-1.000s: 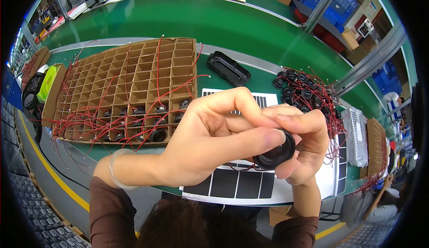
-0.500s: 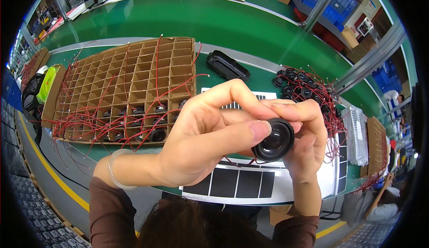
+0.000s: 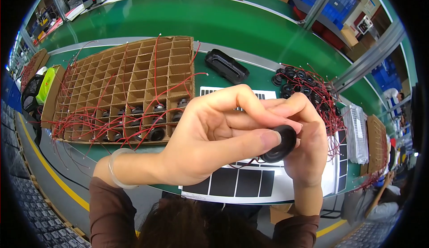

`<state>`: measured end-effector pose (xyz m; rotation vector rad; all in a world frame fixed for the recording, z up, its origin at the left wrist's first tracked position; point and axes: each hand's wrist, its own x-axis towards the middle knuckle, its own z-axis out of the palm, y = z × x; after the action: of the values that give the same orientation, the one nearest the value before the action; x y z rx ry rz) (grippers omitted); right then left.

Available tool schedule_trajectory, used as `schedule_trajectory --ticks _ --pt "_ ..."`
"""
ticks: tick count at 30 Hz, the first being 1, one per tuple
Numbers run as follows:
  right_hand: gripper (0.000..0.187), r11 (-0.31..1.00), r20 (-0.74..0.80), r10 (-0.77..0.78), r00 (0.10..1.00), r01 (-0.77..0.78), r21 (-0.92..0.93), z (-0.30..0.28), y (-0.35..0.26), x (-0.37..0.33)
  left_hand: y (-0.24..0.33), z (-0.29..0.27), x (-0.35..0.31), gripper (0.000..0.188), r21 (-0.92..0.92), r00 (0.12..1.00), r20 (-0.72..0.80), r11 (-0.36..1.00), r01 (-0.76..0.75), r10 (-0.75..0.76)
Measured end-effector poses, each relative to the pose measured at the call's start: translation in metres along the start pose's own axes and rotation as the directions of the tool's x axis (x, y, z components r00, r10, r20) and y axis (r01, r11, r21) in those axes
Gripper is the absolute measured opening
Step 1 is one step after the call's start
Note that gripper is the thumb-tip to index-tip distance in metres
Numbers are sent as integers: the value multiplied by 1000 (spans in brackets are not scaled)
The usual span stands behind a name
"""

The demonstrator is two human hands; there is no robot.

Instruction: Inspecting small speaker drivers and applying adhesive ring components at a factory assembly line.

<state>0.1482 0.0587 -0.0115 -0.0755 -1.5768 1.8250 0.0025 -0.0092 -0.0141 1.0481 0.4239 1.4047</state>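
A small round black speaker (image 3: 287, 144) is held in front of me, its face tilted towards the right. My left hand (image 3: 208, 136) is closed on it, thumb on the near rim and fingers behind. From the other side, my right hand (image 3: 311, 145) is closed too, its fingertips pinching at the speaker's upper edge against the left fingers. A thin wire (image 3: 243, 165) runs from the speaker below the left thumb. Beneath both hands lies a white sheet with black rectangles (image 3: 223, 183).
On the left stands a divided cardboard box (image 3: 181, 55), with several wired speakers in its near cells. Behind my hands lies a black plastic housing (image 3: 227, 67). A heap of speakers with red wires (image 3: 304, 80) sits at right, beside a plastic-wrapped stack (image 3: 356, 134).
The speaker has tilted, its face turning right and showing narrower. Its rim now sits slightly lower and farther right, and the fingers of both hands have shifted around it.
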Motion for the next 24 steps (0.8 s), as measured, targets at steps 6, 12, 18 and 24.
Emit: schedule_trajectory --ticks 6,12,18,24 --pt "46 906 53 -142 988 152 -396 6 2 0 1 1 0 15 -45 999 -27 999 -29 28" --pt "41 917 82 -138 987 159 -366 -2 1 1 2 -1 -2 13 -58 1000 -22 998 0 -1" --pt "39 954 117 -148 982 173 -243 -11 3 3 8 -1 -3 12 31 995 -40 995 93 -92" --pt "42 896 151 -168 974 215 -388 -6 -2 5 2 -2 -1 12 -77 999 -5 996 53 -54"
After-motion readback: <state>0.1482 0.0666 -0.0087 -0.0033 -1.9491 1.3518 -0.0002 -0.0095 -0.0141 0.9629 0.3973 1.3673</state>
